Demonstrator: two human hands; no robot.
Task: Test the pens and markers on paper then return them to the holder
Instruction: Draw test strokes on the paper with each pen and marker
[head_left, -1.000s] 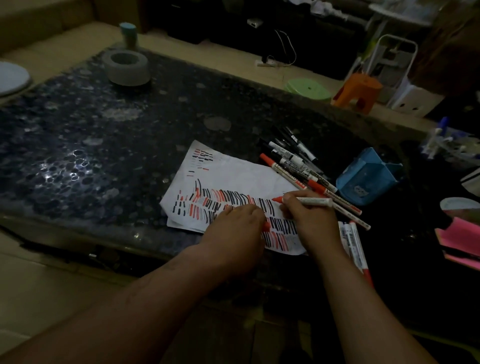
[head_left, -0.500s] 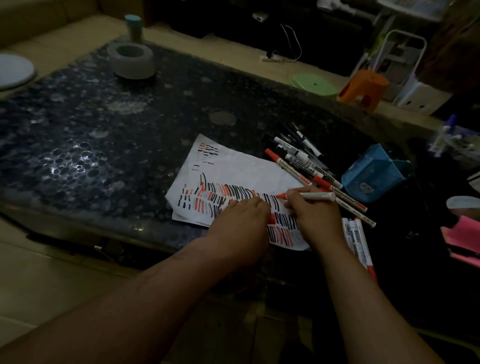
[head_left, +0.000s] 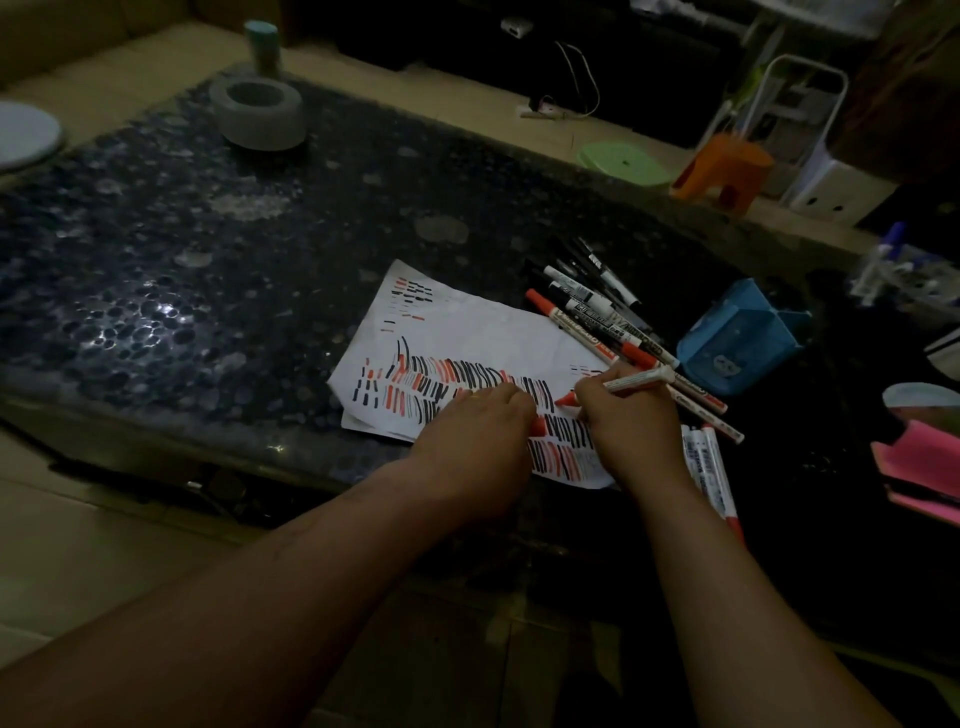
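A white paper (head_left: 467, 322) covered in short red and black strokes lies on the dark pebbled table (head_left: 156, 291). My right hand (head_left: 628, 431) grips a red-tipped white marker (head_left: 634, 383), its tip at the paper's right part. My left hand (head_left: 472, 447) rests on the paper with curled fingers; a red cap (head_left: 537, 426) pokes out from them. Several red and black markers (head_left: 592, 312) lie in a loose pile beyond the paper. Several more markers (head_left: 709, 467) lie right of my right wrist. The blue holder (head_left: 737, 338) lies on its side at the right.
A grey tape roll (head_left: 257, 111) stands at the table's far left. Pink note pads (head_left: 919, 467) sit at the right edge. Beyond the table on the floor are a green lid (head_left: 623, 163) and an orange stool (head_left: 724, 166).
Both hands stay almost where they were. The marker tip has edged slightly right and down over the paper. The view has shifted a little.
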